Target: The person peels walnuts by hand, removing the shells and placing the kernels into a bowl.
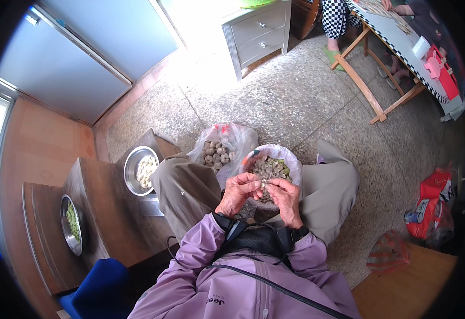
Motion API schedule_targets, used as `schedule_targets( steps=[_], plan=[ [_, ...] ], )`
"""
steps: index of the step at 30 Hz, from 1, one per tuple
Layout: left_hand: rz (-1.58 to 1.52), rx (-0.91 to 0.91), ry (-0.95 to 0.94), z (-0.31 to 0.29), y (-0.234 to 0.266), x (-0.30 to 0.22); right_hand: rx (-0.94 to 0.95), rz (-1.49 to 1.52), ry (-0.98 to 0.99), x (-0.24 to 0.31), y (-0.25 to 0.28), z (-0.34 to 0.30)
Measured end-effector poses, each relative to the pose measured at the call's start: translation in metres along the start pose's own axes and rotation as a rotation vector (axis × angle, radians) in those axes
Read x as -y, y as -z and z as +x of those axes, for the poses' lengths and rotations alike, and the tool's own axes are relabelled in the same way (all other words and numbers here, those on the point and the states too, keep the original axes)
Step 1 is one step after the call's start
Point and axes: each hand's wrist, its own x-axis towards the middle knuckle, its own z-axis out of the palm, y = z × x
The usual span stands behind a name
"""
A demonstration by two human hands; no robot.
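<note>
My left hand (pixel 239 191) and my right hand (pixel 284 198) meet over a lined waste bin (pixel 295 169), fingertips pinched together. A small pale garlic clove (pixel 264 185) is held between them, mostly covered by the fingers. Papery grey-brown peelings (pixel 267 167) and some green scraps fill the bin, which stands between my knees. Just left of it, a clear plastic bag (pixel 245 137) lies open around several whole garlic bulbs (pixel 219 154). By my left knee, a steel bowl (pixel 128 169) contains white peeled cloves (pixel 146 171).
Another steel bowl (pixel 64 229) with green pieces (pixel 73 222) rests on the wooden furniture (pixel 100 199) at left. A silver drawer cabinet (pixel 258 33) stands ahead. People sit at a folding table (pixel 389 40) at far right. Red bags (pixel 429 204) lie near a wooden board (pixel 410 282).
</note>
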Motion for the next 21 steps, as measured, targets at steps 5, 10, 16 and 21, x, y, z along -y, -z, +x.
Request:
schedule_targets(
  steps=[5,10,16,21],
  plan=[
    [0.007,-0.038,-0.015,0.001,0.0,0.003,0.016,-0.155,0.133,-0.003,0.002,0.0],
    [0.063,-0.103,-0.024,0.0,-0.004,0.003,0.033,-0.286,0.21,-0.007,0.005,0.002],
    [0.092,-0.162,-0.034,-0.006,-0.002,0.004,0.001,-0.486,0.376,-0.011,-0.006,0.002],
    [0.078,-0.113,0.01,-0.001,0.0,0.009,-0.058,-0.629,0.497,-0.015,-0.004,0.0]
  ],
)
